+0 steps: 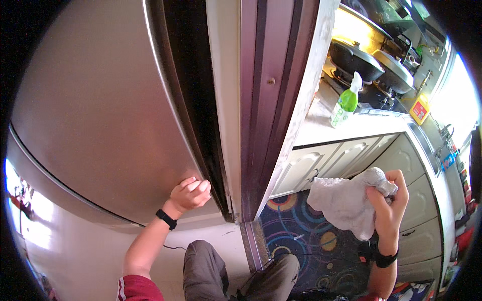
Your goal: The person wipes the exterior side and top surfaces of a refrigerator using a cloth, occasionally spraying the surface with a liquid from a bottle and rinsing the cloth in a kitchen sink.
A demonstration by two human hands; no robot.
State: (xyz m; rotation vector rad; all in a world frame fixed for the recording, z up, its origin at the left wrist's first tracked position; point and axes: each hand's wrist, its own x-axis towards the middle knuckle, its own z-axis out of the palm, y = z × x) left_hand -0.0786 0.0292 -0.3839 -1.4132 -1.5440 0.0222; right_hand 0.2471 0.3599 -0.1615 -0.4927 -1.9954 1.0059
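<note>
A crumpled whitish cloth (344,205) hangs from my right hand (393,205), pinched between the thumb and fingers, above the patterned floor mat. My left hand (191,193) has its fingers curled in and rests at or very near the lower edge of a large grey-brown appliance door (105,113), perhaps a refrigerator's; whether it touches the door is unclear. Nothing shows in that hand, though its palm is hidden. Both wrists wear black bands.
A purple door frame (271,113) stands between the appliance and the kitchen. On the white counter (320,131) is a green spray bottle (347,101); lidded pans (356,62) sit on the stove behind it. A yellow bottle (419,109) stands near the sink (423,141). A dark patterned mat (308,240) covers the kitchen floor.
</note>
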